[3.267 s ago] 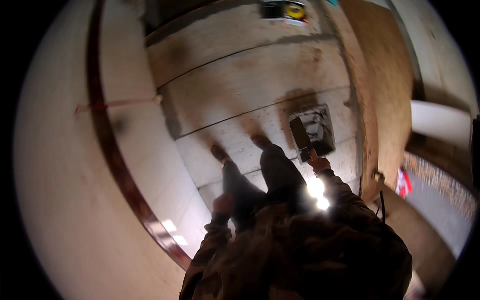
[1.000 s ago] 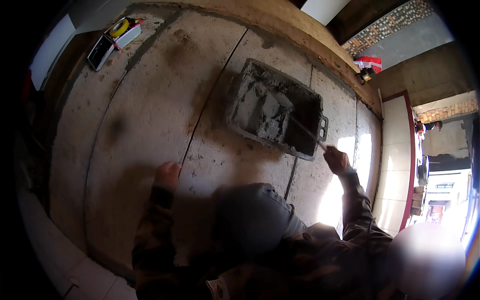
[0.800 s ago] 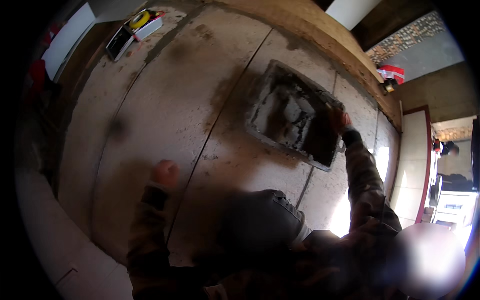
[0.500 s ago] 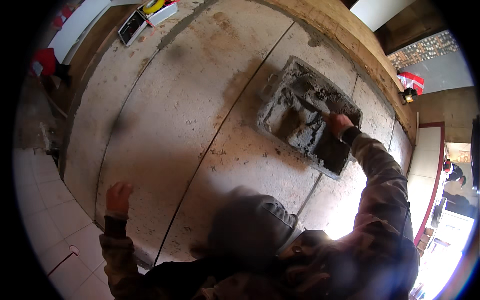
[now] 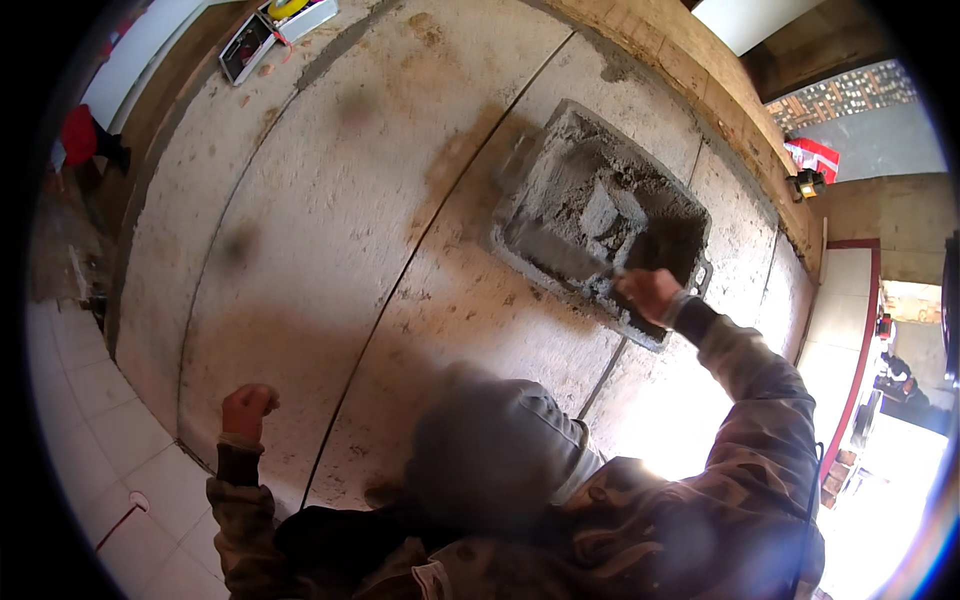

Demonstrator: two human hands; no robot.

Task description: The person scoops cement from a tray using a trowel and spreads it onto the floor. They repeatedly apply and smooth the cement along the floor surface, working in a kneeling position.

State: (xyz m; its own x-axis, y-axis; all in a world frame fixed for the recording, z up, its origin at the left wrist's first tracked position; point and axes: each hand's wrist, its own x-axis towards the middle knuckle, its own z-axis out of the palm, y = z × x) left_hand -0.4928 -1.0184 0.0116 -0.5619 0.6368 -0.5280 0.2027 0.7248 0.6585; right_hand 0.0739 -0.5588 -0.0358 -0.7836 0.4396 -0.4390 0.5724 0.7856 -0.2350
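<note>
A rectangular tub (image 5: 683, 192), caked with grey mortar, rests on the pale slab floor ahead and to the right. Inside it, wet mortar (image 5: 612, 210) is heaped around the middle, with thinner smears toward the left end. My right hand (image 5: 652, 294) is closed round the handle of a trowel over the tub's near side. The mortar-grey trowel blade (image 5: 572, 252) points left into the tub, its outline blending with the mix. Away to the lower left, my left hand (image 5: 250, 411) is held with its fingers curled in, nothing visible in it, apart from the tub.
Dark joints cross the slab floor (image 5: 330, 240). At the far left stands an open case (image 5: 248, 48) with a yellow roll (image 5: 288, 8) beside it. A wooden board (image 5: 690, 70) edges the far right, near a work lamp (image 5: 806, 184) and a red-and-white bag (image 5: 815, 157). A grey cap (image 5: 495, 450) hides the near middle.
My right hand has drawn the trowel from the tub's middle toward its near side, and the mortar heap has changed shape. The left hand's fingers look more curled.
</note>
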